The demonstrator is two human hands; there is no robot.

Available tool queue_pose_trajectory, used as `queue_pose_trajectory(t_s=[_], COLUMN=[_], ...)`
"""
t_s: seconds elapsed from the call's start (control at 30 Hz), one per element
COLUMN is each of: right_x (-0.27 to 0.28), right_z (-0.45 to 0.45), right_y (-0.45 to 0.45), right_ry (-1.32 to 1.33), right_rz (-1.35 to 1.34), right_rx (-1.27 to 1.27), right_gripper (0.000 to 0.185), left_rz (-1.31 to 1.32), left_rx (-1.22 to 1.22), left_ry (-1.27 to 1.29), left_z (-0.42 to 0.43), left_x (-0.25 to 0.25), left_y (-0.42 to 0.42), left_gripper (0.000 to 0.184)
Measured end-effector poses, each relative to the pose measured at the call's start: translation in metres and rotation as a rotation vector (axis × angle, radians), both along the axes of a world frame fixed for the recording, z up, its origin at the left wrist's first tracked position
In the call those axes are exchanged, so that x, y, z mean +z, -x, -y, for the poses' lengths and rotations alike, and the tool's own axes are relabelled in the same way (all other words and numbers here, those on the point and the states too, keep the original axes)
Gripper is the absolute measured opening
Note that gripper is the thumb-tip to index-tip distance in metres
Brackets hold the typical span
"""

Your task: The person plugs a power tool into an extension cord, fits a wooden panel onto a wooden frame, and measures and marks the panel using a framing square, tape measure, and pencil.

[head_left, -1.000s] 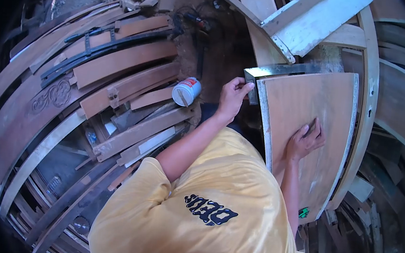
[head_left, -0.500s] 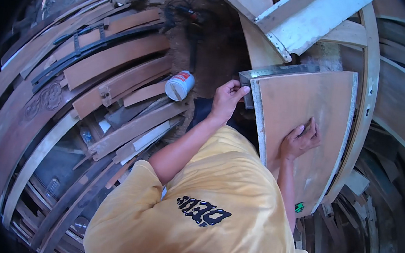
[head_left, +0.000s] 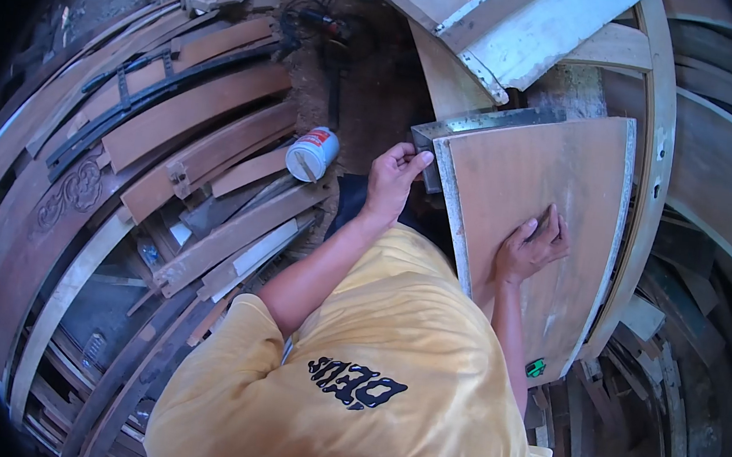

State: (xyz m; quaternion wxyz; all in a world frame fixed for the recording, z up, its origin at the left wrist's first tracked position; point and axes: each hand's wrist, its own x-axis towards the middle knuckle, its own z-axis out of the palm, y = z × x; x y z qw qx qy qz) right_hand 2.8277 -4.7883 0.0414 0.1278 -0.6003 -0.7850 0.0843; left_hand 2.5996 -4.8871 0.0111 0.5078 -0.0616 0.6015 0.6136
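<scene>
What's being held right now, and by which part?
The left hand appears to pinch the metal piece near its corner, beside the board. The right hand rests on the board, gripping nothing visible.

Metal pc. (head_left: 491,120) pt. hidden by panel (head_left: 530,174)

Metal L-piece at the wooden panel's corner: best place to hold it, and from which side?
I'd pinch the short leg of the metal L-piece, coming from the person's left: that leg sits outside the left edge of the wooden panel, while the long leg runs along the panel's far edge. The left hand has its thumb there.
</scene>
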Motion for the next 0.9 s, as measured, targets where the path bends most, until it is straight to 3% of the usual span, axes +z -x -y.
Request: queue_pose_trajectory(t_s=[0.63,0.9], right_x=[-0.001,0.002], right_z=[0.001,-0.001], right_y=[0.001,0.002], right_ry=[0.017,0.016], right_rz=[0.003,0.019], right_rx=[-0.019,-0.022], right_gripper=[0.047,0.046], left_rz=[-0.116,-0.094], left_rx=[-0.312,-0.317], left_ry=[0.048,0.052], left_z=[0.006,0.001], left_x=[-0.009,-0.001], left_y=[0.02,0.025], left_gripper=[0.016,0.02])
